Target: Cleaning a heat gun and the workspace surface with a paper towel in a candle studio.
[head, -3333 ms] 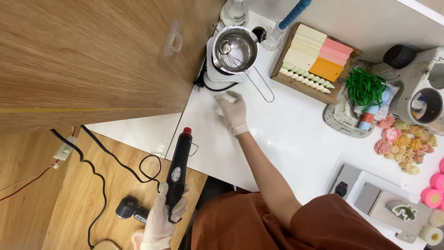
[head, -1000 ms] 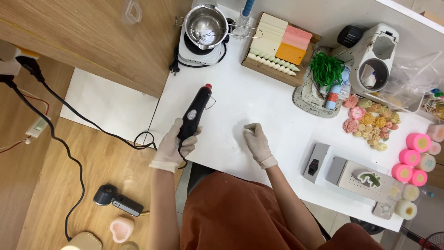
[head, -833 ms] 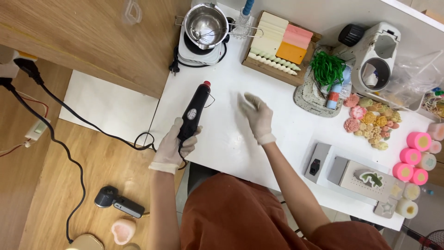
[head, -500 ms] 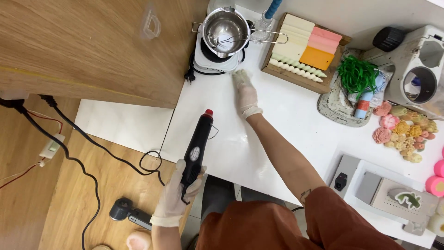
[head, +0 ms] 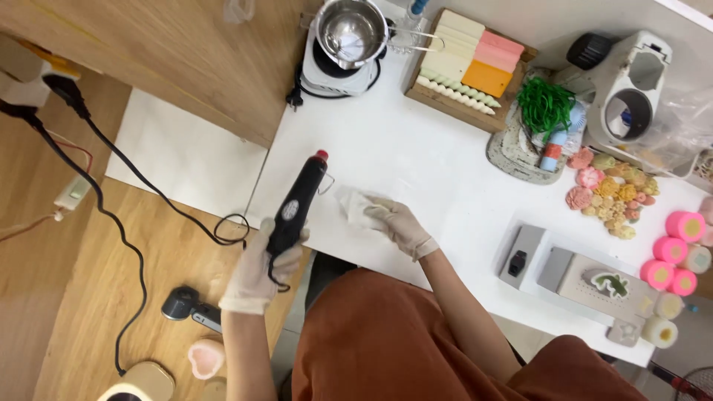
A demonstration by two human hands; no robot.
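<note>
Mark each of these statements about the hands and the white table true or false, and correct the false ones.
1. The gloved left hand holds the black heat gun with a red tip. True.
2. The gloved right hand presses a crumpled white cloth on the white table. True.
3. The steel pot sits on the floor. False: it sits on a small hotplate.
4. The right hand holds a pink candle. False: the pink round candles lie untouched.

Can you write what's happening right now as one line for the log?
left hand: grips black heat gun | right hand: presses white cloth on white table
</note>
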